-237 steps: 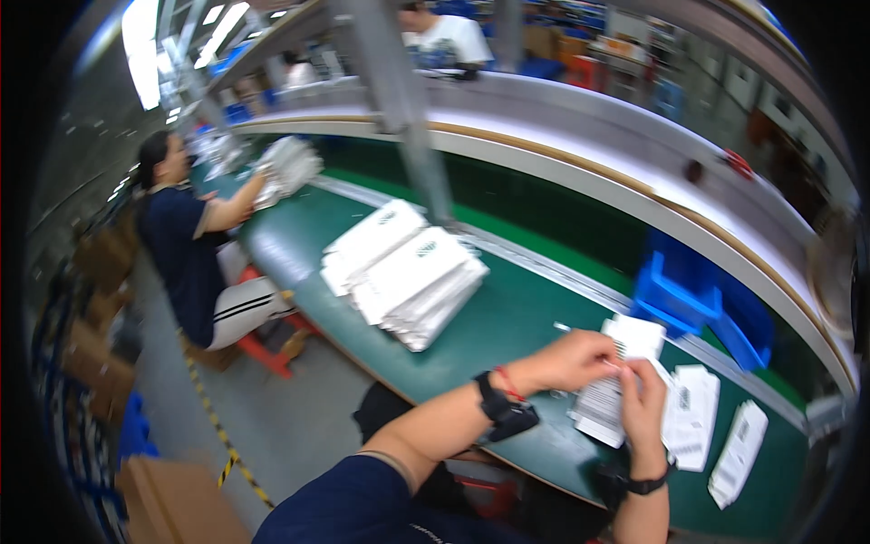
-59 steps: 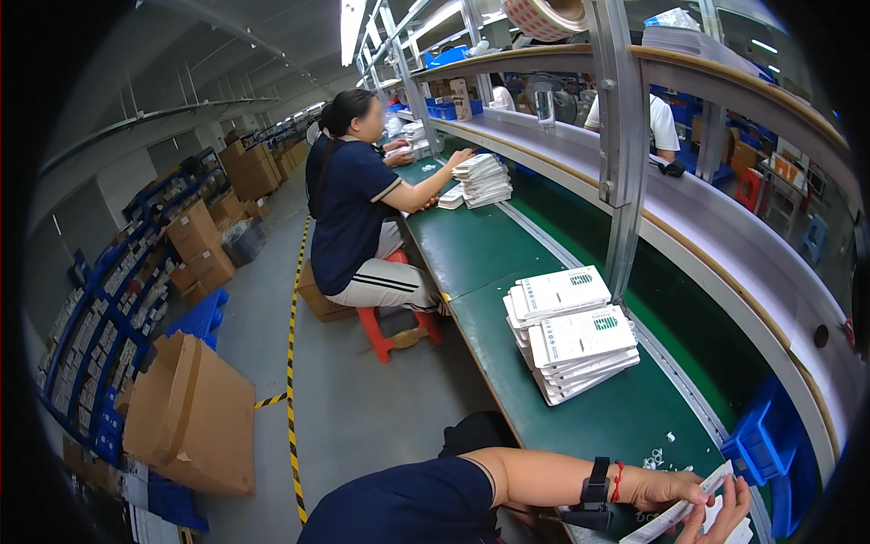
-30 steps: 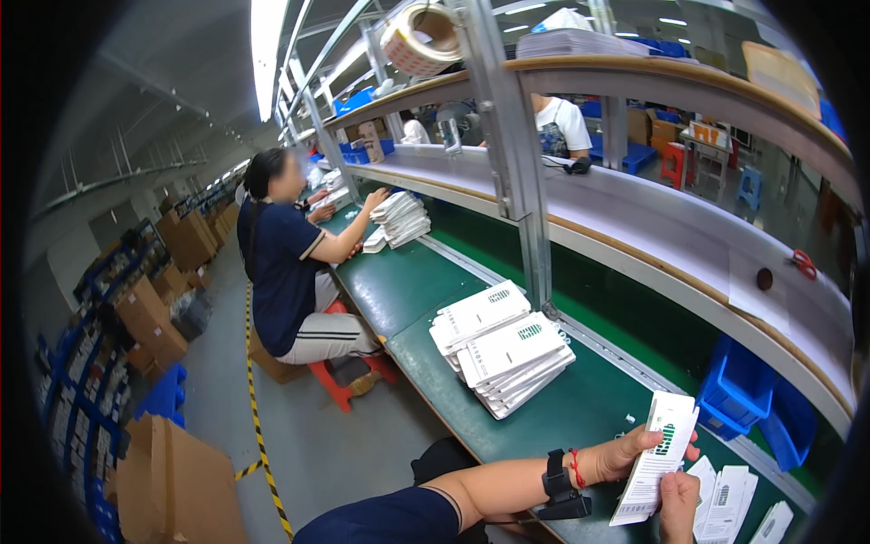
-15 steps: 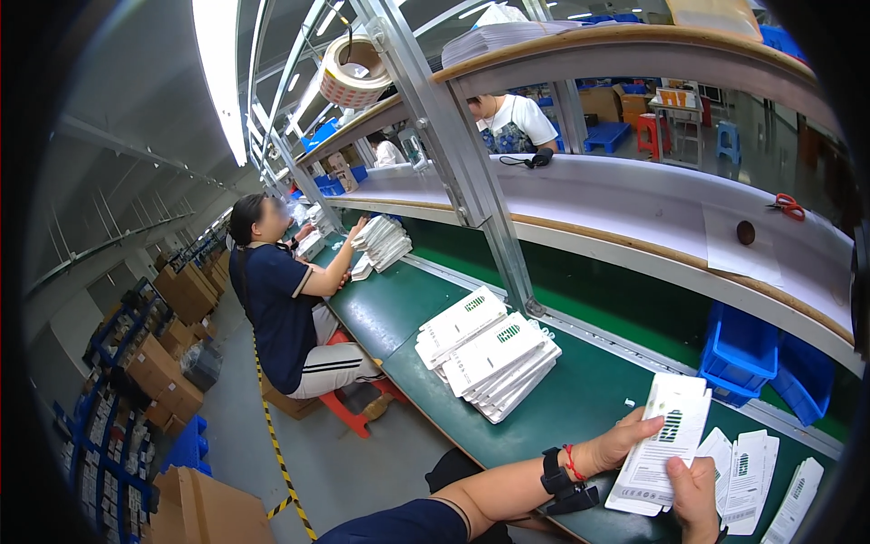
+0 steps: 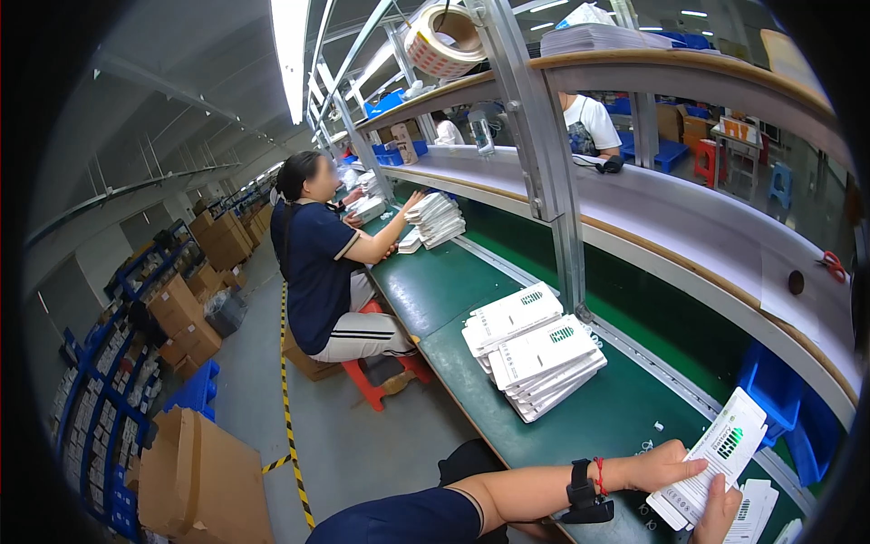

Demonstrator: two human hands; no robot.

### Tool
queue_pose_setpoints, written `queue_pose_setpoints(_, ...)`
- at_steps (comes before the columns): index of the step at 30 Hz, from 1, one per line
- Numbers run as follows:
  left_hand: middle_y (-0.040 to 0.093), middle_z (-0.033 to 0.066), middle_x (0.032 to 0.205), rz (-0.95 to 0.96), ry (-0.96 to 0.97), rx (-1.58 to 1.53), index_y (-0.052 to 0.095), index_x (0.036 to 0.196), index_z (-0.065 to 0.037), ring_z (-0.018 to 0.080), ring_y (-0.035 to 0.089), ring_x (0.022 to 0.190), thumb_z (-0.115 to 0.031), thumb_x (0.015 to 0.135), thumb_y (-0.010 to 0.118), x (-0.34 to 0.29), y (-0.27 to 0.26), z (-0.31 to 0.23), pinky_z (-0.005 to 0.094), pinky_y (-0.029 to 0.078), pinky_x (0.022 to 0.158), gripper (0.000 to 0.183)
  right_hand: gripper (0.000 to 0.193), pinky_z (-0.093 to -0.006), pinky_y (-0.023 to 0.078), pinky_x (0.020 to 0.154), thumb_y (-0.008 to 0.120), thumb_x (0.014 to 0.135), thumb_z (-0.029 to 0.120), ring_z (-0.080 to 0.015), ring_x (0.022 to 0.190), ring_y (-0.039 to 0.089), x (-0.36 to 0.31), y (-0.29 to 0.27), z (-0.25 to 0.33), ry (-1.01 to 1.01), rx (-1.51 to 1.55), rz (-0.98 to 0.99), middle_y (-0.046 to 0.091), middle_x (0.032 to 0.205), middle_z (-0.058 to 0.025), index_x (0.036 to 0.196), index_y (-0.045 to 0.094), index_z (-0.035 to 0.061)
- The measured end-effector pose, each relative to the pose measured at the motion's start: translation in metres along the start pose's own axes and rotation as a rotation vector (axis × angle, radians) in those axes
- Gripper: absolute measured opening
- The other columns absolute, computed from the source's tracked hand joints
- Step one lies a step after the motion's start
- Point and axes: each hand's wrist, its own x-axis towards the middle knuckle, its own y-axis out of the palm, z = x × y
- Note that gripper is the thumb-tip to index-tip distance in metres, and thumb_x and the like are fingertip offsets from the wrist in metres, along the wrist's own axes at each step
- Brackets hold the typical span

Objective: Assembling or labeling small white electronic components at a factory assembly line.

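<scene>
At the far left, blue racks (image 5: pixel 100 426) were seen filled with small packages; nearer, a large brown carton (image 5: pixel 172 480) was stood on the floor, with a yellow-and-black tape line (image 5: pixel 287 399) laid just right of it; farther right, a red stool (image 5: pixel 367 390) was occupied by a co-worker (image 5: pixel 313 236) in a dark blue shirt, by whose arm a far pile of white packages (image 5: pixel 437 218) was stacked; along the green table (image 5: pixel 435 317), two adjoining stacks of white packs (image 5: pixel 544 358) were set near a metal post (image 5: pixel 542 136); to their right, the flat white package (image 5: pixel 720 453) was held tilted above the near right part of the table, its left edge gripped by the left hand (image 5: pixel 669 467), which was banded with a black strap (image 5: pixel 581 485) at the wrist; its near right edge was clasped by the right hand (image 5: pixel 718 515), thumb laid over the front; beyond, blue bins (image 5: pixel 770 390) were placed, and loose white packs (image 5: pixel 755 510) were spread just right of the right hand; red scissors (image 5: pixel 832 266) were rested on the far right shelf (image 5: pixel 698 213).
</scene>
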Motion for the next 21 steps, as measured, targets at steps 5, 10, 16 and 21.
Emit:
queue_pose_setpoints(5,0.065,0.0093,0.103,0.003,-0.009,0.007,0.056,0.116,0.009,0.0098,0.058,0.091,-0.030,0.098,0.048,-0.003,0.002,-0.012,0.0265,0.049,0.079,0.044,0.041,-0.0408,0.043,0.088,0.048,0.095,0.027,-0.0322,0.100,0.058,0.013,-0.006,-0.027,-0.111,0.140,0.016,0.059,0.113,-0.0237,0.114,0.058,-0.0084)
queue_pose_setpoints(10,0.066,0.0066,0.082,0.078,0.089,0.082,0.063,0.094,0.009,0.0080,0.056,0.072,-0.032,0.098,0.048,-0.003,0.014,-0.010,0.0249,0.048,0.067,0.044,0.042,-0.0394,0.047,0.080,0.047,0.096,0.029,-0.0268,0.095,0.059,0.030,-0.015,-0.068,-0.089,0.515,-0.063,0.060,0.107,-0.0205,0.110,0.059,-0.0089)
queue_pose_setpoints(16,0.065,0.0049,0.092,0.146,0.003,0.062,0.059,0.108,0.006,0.0095,0.058,0.083,-0.032,0.096,0.051,-0.004,0.011,-0.007,0.0260,0.049,0.074,0.041,0.039,-0.0375,0.049,0.074,0.044,0.098,0.024,-0.0253,0.090,0.060,0.036,-0.020,-0.081,-0.066,0.247,-0.066,0.063,0.098,-0.0184,0.119,0.053,-0.0071)
queue_pose_setpoints(21,0.058,0.0075,0.060,0.120,-0.021,0.260,0.061,0.071,0.001,0.0127,0.052,0.054,-0.032,0.089,0.064,0.006,-0.001,0.031,0.0323,0.042,0.048,0.037,0.037,-0.0386,0.049,0.077,0.045,0.097,0.023,-0.0282,0.091,0.061,0.020,-0.027,-0.040,-0.303,-0.125,0.039,0.063,0.102,-0.0193,0.118,0.054,-0.0068)
